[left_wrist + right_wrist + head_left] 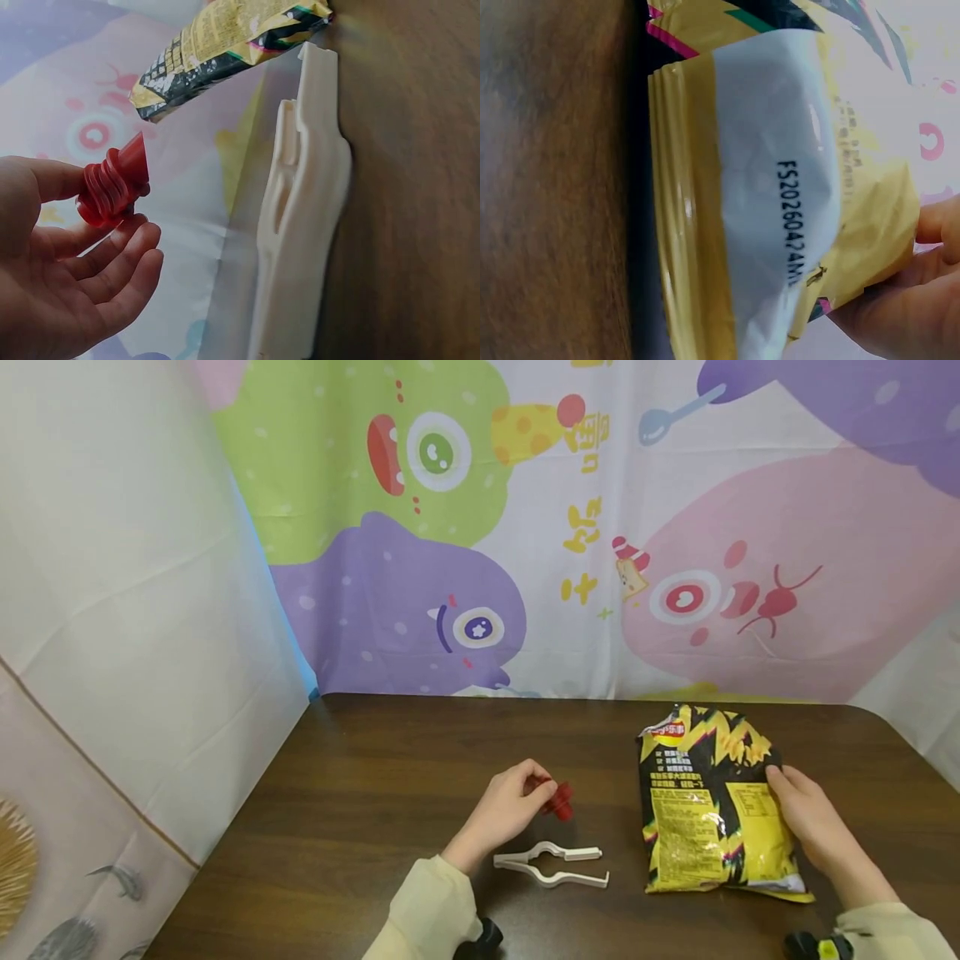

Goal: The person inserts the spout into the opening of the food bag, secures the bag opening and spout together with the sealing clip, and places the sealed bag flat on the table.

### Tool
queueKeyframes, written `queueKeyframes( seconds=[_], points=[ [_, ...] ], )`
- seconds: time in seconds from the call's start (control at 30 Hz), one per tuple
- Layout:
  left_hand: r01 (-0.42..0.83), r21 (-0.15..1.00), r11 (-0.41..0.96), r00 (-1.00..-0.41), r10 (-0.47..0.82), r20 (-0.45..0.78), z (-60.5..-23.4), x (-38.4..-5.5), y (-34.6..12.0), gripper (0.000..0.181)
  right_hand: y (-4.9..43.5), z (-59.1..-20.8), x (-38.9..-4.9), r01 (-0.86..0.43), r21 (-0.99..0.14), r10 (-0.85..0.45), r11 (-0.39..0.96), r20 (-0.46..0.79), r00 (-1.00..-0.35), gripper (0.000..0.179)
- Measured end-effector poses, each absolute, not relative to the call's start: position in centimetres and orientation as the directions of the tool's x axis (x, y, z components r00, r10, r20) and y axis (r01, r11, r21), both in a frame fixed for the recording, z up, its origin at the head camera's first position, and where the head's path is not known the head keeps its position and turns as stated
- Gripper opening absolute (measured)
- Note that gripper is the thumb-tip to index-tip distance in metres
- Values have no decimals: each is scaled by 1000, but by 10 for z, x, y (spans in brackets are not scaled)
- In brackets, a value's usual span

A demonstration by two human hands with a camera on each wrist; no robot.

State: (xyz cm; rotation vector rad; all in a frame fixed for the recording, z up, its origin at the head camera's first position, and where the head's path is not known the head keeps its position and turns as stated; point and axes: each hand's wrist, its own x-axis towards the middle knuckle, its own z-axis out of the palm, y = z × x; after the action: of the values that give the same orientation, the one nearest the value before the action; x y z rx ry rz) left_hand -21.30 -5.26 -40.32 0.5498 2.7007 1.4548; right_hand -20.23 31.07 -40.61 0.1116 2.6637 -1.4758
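Observation:
Between thumb and fingertips my left hand (512, 803) pinches a small red plastic spout (558, 802). In the left wrist view the spout (112, 184) shows ridged threads and a slanted, pointed end, held above the table. A white bag clip (551, 864) lies just in front of that hand, its two arms spread and a rounded bend in each. My right hand (812, 814) grips the right edge of a black and yellow chip bag (705, 827), thumb on the printed face and fingers hidden behind. In the right wrist view, the bag's crimped end (682, 210) faces the camera.
All this is on a dark brown wooden table (360, 777). A curtain (555, 635) with cartoon monsters hangs along the table's back edge, and a pale cloth (150, 568) drapes down the left side.

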Motion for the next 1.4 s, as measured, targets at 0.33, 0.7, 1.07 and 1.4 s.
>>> queueKeyframes(
  seconds=[0.33, 0.7, 1.07, 1.4],
  points=[
    [305, 834, 459, -930, 331, 158, -398, -216, -47, 14, 304, -406, -196, 70, -795, 34, 603, -62, -998, 59],
    [296, 843, 449, -935, 318, 158, -396, -219, -39, 13, 298, -408, -192, 72, -813, 15, 577, -78, -997, 58],
    [274, 861, 429, -939, 311, 144, -391, -220, -34, 13, 296, -409, -188, 0, -789, 41, 614, 32, -999, 37],
    [287, 860, 422, -941, 291, 171, -385, -224, -28, 13, 302, -412, -185, -51, -759, 51, 649, 111, -993, 41]
  ],
)
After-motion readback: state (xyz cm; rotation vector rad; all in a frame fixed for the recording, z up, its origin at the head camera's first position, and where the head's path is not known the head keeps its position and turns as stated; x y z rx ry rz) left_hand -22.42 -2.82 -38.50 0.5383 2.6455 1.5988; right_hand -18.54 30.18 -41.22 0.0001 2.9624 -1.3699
